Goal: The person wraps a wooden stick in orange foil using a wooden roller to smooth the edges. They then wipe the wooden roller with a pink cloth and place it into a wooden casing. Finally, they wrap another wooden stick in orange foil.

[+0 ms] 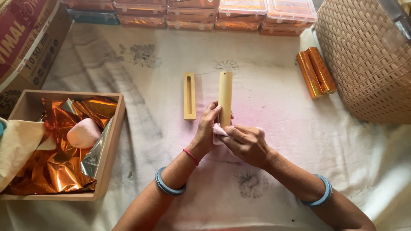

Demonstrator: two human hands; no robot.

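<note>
the left hand [208, 128] grips the lower end of a long wooden block [225, 97] lying mid-desk, lengthwise toward the far edge. the right hand [247, 144] pinches a pink lump [219, 131] against that same end. just left of it lies a slotted wooden mould [189, 96]. two copper foil rolls [316, 72] sit by the wicker basket [368, 60] at the right edge, a wooden tray [110, 145] of foil at the left edge.
</note>
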